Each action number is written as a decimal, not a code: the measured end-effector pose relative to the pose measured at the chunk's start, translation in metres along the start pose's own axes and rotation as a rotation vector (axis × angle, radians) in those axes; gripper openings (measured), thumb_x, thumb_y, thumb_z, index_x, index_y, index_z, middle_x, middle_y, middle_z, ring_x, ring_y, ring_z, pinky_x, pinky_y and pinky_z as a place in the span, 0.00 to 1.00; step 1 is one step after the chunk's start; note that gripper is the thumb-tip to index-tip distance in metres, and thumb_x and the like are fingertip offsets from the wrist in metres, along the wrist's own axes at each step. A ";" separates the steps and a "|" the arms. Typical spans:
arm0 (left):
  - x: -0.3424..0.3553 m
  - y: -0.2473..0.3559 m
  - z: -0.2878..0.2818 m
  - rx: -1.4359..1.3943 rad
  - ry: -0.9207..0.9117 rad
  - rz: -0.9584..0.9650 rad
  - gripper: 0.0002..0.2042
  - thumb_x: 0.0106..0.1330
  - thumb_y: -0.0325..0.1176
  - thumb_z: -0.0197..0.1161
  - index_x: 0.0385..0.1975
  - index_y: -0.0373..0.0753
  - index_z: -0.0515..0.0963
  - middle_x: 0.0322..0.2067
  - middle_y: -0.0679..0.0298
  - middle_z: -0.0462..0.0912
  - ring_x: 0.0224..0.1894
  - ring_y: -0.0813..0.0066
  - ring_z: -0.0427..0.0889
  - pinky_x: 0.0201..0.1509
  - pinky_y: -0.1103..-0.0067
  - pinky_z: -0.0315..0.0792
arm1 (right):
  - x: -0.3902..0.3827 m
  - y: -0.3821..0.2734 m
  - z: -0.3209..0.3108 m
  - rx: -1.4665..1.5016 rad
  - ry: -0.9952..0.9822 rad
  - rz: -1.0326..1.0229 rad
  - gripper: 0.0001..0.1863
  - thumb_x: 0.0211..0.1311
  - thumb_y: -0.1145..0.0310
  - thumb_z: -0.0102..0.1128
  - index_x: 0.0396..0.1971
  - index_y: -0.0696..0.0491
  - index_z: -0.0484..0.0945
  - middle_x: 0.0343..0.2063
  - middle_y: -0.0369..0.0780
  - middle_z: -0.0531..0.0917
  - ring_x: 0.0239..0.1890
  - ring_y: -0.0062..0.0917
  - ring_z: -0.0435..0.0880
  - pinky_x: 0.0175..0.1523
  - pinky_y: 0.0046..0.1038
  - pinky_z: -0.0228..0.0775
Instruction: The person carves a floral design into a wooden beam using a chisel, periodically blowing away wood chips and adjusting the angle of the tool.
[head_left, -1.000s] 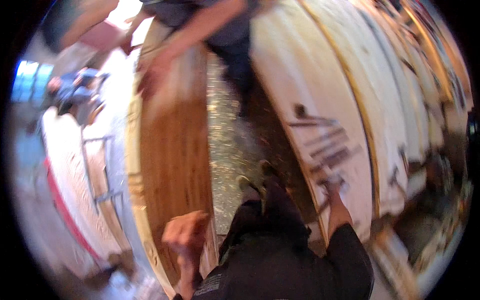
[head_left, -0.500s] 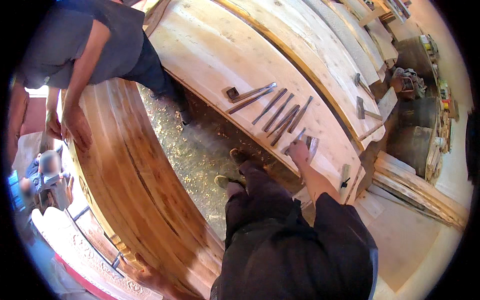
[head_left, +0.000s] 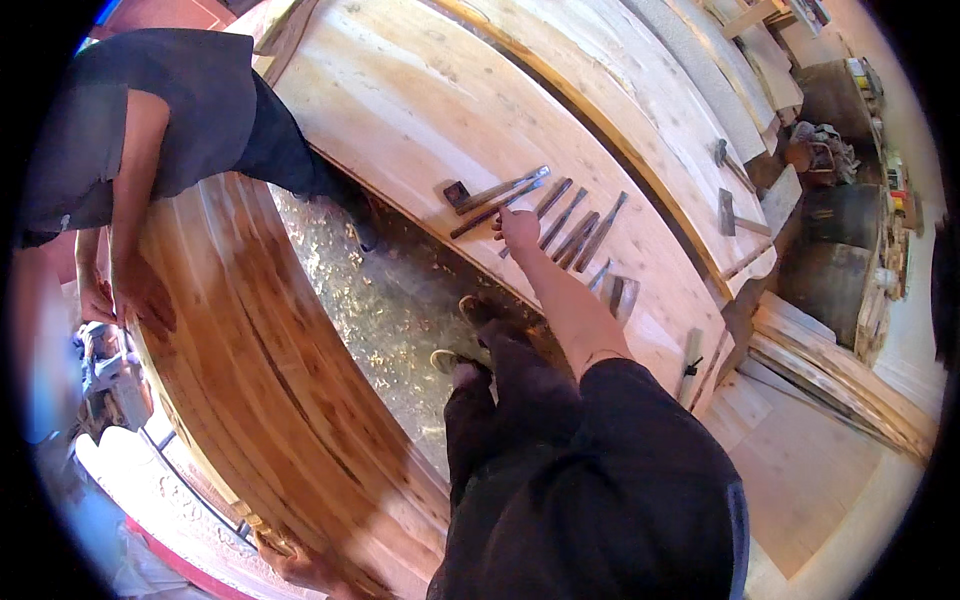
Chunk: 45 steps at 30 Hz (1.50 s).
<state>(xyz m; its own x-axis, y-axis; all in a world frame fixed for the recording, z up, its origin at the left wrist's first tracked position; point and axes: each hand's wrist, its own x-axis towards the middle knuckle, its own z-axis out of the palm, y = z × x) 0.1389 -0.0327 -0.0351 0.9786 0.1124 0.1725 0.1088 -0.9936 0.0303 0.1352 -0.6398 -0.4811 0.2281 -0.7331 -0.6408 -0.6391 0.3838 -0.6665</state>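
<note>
At the lower left, my left hand (head_left: 298, 560) grips the edge of a long brown wooden board (head_left: 255, 330). My right hand (head_left: 518, 232) reaches over a pale plank (head_left: 390, 120), fingers curled among a row of chisels (head_left: 595, 240); what they hold, if anything, is hidden. A small dark block (head_left: 455, 193) lies beside the chisels, and a wider metal tool (head_left: 624, 300) lies right of them. A co-worker's hands (head_left: 140, 290) rest on the brown board's far end.
The co-worker (head_left: 160, 120) stands at upper left. Further planks (head_left: 660, 90) with two hammers (head_left: 727, 215) lie at right, beside leaning offcuts (head_left: 830, 370) and dark drums (head_left: 820, 300). A carved white panel (head_left: 130, 500) is at lower left. Shavings cover the floor (head_left: 350, 300) between the boards.
My right hand has moved up and left from the wider tool to the middle of the chisel row. My left hand stays at the board's edge, lower in view.
</note>
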 end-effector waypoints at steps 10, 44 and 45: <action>0.004 0.046 -0.007 -0.061 0.084 0.106 0.28 0.76 0.53 0.69 0.58 0.30 0.85 0.53 0.42 0.88 0.54 0.45 0.87 0.58 0.59 0.83 | 0.023 -0.006 0.011 0.017 0.052 0.162 0.22 0.71 0.56 0.69 0.28 0.62 0.89 0.23 0.43 0.91 0.25 0.32 0.94 0.26 0.30 0.82; 0.004 0.006 0.001 -0.040 0.034 -0.008 0.30 0.75 0.48 0.71 0.69 0.34 0.77 0.61 0.45 0.85 0.62 0.42 0.82 0.67 0.57 0.75 | -0.046 -0.106 -0.020 -1.270 -0.144 -0.807 0.11 0.64 0.71 0.60 0.37 0.53 0.92 0.34 0.51 0.92 0.40 0.46 0.94 0.44 0.48 0.86; 0.003 0.006 0.001 -0.041 0.044 0.003 0.29 0.75 0.47 0.71 0.68 0.33 0.77 0.60 0.45 0.85 0.62 0.41 0.83 0.67 0.57 0.75 | -0.049 -0.108 -0.019 -1.269 -0.150 -0.820 0.11 0.64 0.71 0.60 0.36 0.54 0.92 0.34 0.51 0.92 0.40 0.47 0.94 0.45 0.48 0.86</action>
<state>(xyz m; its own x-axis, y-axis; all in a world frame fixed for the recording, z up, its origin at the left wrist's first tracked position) 0.1428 -0.0379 -0.0350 0.9702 0.1108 0.2157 0.0978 -0.9928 0.0698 0.1794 -0.6559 -0.3704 0.8441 -0.4055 -0.3508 -0.4750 -0.8691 -0.1383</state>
